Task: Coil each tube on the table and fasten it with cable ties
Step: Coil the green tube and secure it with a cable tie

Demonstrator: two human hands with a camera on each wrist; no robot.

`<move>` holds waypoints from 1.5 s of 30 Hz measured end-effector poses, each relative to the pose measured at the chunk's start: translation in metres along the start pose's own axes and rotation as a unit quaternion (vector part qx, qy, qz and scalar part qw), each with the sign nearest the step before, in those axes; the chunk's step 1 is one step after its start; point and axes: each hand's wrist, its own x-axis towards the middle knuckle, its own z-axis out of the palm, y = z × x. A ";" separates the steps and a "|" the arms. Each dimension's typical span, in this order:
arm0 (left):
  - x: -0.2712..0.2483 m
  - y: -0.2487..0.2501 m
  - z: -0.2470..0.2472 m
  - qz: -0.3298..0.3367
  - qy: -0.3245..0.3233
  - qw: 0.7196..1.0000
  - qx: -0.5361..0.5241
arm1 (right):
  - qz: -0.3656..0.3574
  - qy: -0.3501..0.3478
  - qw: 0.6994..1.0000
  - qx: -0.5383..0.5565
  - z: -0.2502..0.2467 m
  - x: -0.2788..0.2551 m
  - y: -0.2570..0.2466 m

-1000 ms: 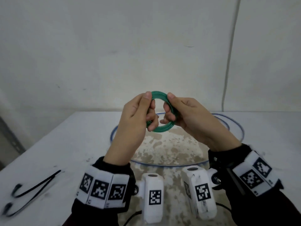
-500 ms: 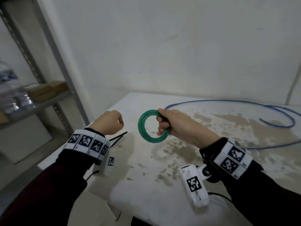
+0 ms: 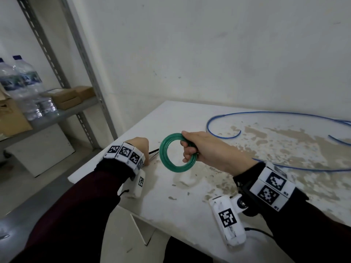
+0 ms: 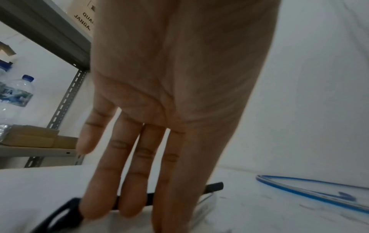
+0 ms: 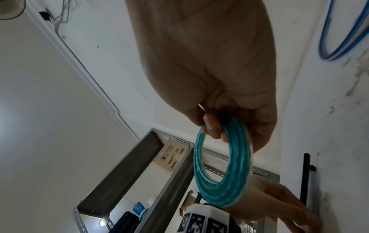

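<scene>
On the desk [image 3: 190, 205] in front of me the white top is worn through in brown patches, worst toward two o'clock. A bare white wall [image 3: 209, 54] stands behind it. At ten o'clock a grey metal shelf [image 3: 62, 112] holds water bottles [image 3: 28, 88] and flat cardboard boxes [image 3: 66, 97].

My right hand [image 3: 207, 149] grips the green tube [image 3: 177, 151], fingers curled through the middle of it and thumb along the top. The tube is wound into a tight round ring of several turns, held upright in the air above the middle of the desk, touching nothing else. From the right wrist view the turns [image 5: 223, 165] lie neatly side by side, glossy and see-through.

My left hand [image 3: 138, 147] is down at the desk's near left corner, about nine o'clock from the ring. Its fingers [image 4: 131, 173] are straight and loose, tips lying on black cable ties [image 4: 213, 186] that rest flat on the desk. I cannot tell whether the thumb pinches one.

A blue tube [image 3: 266, 112] sprawls uncoiled over the far right of the desk, from twelve to three o'clock, well apart from both hands. The desk's left edge runs just beside my left wrist, with floor [image 3: 28, 183] beyond it. Between the ring and the blue tube the desk is bare.
</scene>
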 end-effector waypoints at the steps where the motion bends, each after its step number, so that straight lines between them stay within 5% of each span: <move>1: 0.000 0.000 0.001 0.000 0.011 1.000 0.003 | 0.003 -0.001 1.000 0.000 0.000 0.000 0.001; 13: -0.027 0.012 -0.033 0.013 0.078 0.997 -0.011 | -0.004 -0.002 1.000 0.019 -0.002 0.000 0.002; 19: -0.059 0.062 -0.081 0.121 0.132 0.975 -0.131 | -0.058 0.001 0.998 0.038 -0.033 -0.020 -0.029; 25: -0.054 0.140 -0.089 0.249 0.221 0.874 -0.354 | -0.110 0.065 0.991 -0.047 -0.101 -0.057 -0.048; 29: -0.043 0.192 -0.081 0.279 0.140 0.750 -0.583 | -0.081 0.128 0.961 -0.234 -0.152 -0.078 -0.044; 35: -0.042 0.261 -0.086 0.321 0.088 0.653 -0.681 | -0.075 0.150 0.952 -0.254 -0.202 -0.104 -0.052; 41: -0.038 0.296 -0.087 0.346 0.071 0.638 -0.684 | -0.088 0.176 0.942 -0.273 -0.224 -0.115 -0.049; 45: -0.032 0.301 -0.085 0.369 0.069 0.665 -0.646 | -0.088 0.205 0.924 -0.312 -0.234 -0.116 -0.045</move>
